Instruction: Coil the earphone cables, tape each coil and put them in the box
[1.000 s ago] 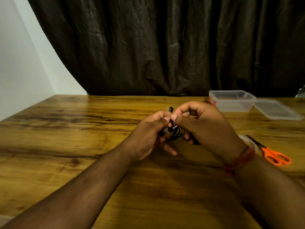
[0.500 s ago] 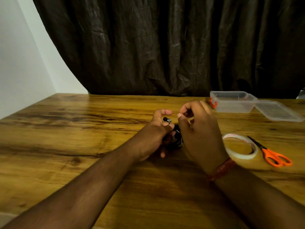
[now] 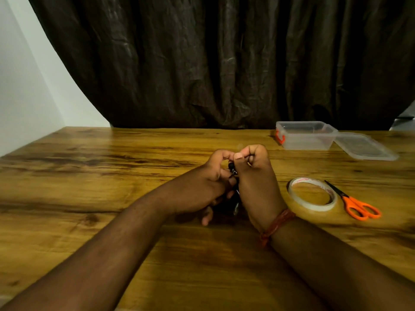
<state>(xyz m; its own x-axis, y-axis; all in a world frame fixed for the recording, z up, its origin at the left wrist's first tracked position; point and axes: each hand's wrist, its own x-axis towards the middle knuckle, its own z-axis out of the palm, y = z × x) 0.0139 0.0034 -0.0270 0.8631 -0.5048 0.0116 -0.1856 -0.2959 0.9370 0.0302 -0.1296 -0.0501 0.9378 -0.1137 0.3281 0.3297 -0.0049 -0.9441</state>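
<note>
We saw two bare forearms reaching in over a wooden table (image 3: 89,176), the hands meeting near its middle. The left hand (image 3: 202,187) had its fingers curled around a small bundle of black earphone cable (image 3: 233,173), most of which was hidden between the two hands. The right hand (image 3: 256,180) was pressed close against the left, its thumb and forefinger pinched together above the bundle; we took it to be gripping the cable too, though the contact itself was hidden. A red thread bracelet (image 3: 276,225) circled the right wrist.

To the right of the hands, a roll of clear tape (image 3: 312,204) lay flat on the table, and just beside it lay a pair of orange-handled scissors (image 3: 357,206), blades pointing away from us. Further back on the right stood a clear plastic box (image 3: 305,136) with a red clip, open, its lid (image 3: 363,147) resting flat beside it. A dark curtain (image 3: 224,63) hung behind the table.
</note>
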